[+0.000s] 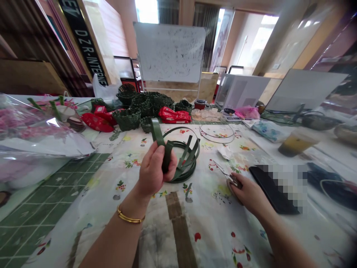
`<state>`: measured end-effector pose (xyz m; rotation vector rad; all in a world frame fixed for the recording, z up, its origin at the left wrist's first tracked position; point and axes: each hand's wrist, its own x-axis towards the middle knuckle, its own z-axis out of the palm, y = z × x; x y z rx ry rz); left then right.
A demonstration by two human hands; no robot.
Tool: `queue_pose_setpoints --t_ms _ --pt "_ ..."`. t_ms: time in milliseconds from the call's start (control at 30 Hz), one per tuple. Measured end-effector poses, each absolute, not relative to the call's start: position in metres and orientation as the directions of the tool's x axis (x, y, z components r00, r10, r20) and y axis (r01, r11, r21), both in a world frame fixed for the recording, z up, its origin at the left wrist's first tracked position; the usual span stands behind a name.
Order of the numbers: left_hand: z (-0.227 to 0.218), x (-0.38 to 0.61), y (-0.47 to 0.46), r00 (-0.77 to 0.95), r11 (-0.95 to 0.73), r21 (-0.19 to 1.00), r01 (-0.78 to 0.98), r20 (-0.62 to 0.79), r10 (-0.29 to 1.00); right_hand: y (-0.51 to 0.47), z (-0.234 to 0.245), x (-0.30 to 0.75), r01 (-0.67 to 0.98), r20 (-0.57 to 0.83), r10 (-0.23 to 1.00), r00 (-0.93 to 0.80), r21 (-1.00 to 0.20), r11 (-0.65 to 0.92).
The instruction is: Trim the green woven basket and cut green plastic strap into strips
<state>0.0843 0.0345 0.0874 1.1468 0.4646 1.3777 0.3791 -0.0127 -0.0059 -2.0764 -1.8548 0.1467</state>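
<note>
My left hand [156,167], with a gold bangle at the wrist, is closed round a flat dark green strip [157,132] bent into loops above the fingers. Just behind that hand, a coil of the same green strip [187,175] lies on the patterned tablecloth, with several loose ends sticking up. To the right, my right hand [248,190] is closed on the handles of a pair of scissors [223,170]. The blades point away to the left, low over the cloth and slightly apart. My right fingers are partly hidden.
Several dark green woven baskets [126,120] and a red packet [174,115] stand at the back. A thin wire ring [216,133] lies beyond the scissors. Near my right hand are a black phone [273,190] and a drink cup [297,142]. Wrapped pink flowers [30,126] fill the left.
</note>
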Motion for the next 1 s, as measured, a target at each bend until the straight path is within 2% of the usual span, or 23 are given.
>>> queue_pose_setpoints --t_ms 233,400,467,533,600,667,767,833,933,1000 --pt "0.110 0.079 0.017 0.158 -0.101 0.722 -0.685 0.282 0.946 -0.014 -0.016 0.387 0.970 0.261 0.963 0.064 -0.242 0.001" --pt "0.120 0.078 0.015 0.107 -0.044 0.696 -0.716 0.171 0.979 -0.019 -0.009 0.377 0.973 0.524 0.849 0.063 -0.222 0.065" --pt "0.120 0.082 0.013 0.126 0.007 0.689 -0.725 0.122 0.985 -0.026 -0.003 0.363 0.960 0.648 0.760 -0.046 -0.182 0.213" --pt "0.118 0.089 0.009 0.169 0.067 0.675 -0.735 0.087 0.982 -0.033 0.000 0.345 0.887 0.720 0.630 -0.290 -0.045 0.459" --pt "0.114 0.098 0.003 0.232 0.127 0.650 -0.750 0.079 0.969 -0.036 0.000 0.330 0.806 0.684 0.557 -0.471 0.078 0.586" --pt "0.111 0.106 -0.005 0.310 0.192 0.623 -0.759 0.086 0.947 -0.035 -0.001 0.321 0.788 0.629 0.570 -0.528 0.113 0.605" --pt "0.110 0.114 -0.014 0.390 0.261 0.604 -0.753 0.091 0.916 -0.027 0.000 0.323 0.755 0.600 0.594 -0.536 0.026 0.656" --pt "0.109 0.114 -0.014 0.376 0.233 0.630 -0.741 0.102 0.921 -0.023 0.003 0.330 0.673 0.584 0.609 -0.537 -0.139 0.726" --pt "0.103 0.110 -0.002 0.236 0.032 0.740 -0.672 0.173 0.956 -0.025 0.007 0.340 0.553 0.596 0.654 -0.466 -0.380 0.742" --pt "0.093 0.107 0.011 0.184 -0.119 0.852 -0.509 0.243 0.952 -0.030 0.009 0.343 0.526 0.643 0.682 -0.347 -0.469 0.709"
